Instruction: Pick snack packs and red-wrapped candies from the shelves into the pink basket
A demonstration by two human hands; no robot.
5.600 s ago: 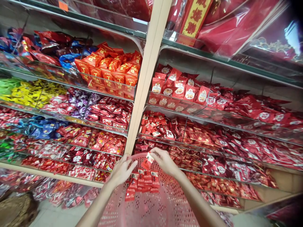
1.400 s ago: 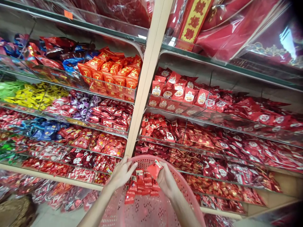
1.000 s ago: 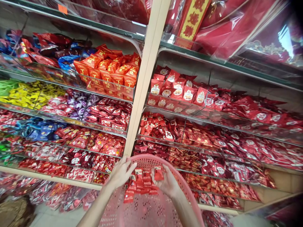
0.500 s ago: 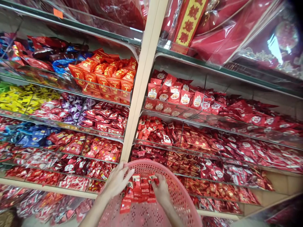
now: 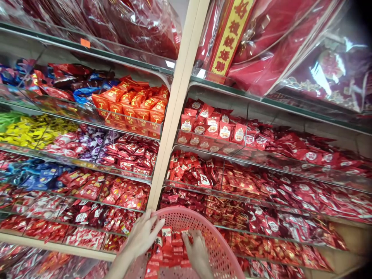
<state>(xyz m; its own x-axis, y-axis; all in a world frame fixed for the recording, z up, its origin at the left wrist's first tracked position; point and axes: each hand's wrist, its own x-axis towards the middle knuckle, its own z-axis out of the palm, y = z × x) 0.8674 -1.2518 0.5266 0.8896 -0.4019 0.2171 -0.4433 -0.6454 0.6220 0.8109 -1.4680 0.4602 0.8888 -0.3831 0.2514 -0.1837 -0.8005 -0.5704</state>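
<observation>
A pink perforated plastic basket (image 5: 216,228) is at the bottom centre, with several small red packets (image 5: 167,250) inside it. My left hand (image 5: 145,234) is at the basket's left rim, its fingers spread and nothing seen in them. Inside the basket, on the right of the packets, my right hand (image 5: 196,248) has its fingertips at a red packet with dark lettering. Its fingers are curled, and their tips partly cover that packet.
Shelves with clear fronts rise ahead, split by a pale wooden post (image 5: 171,112). Orange-red bags (image 5: 128,104) lie left of it, red bags (image 5: 215,124) right of it. Large wrapped red items (image 5: 279,42) fill the upper right.
The shelves and basket sit slightly lower in the view. My left hand stays at the rim. My right hand has shifted slightly among the packets, its fingers still at one of them.
</observation>
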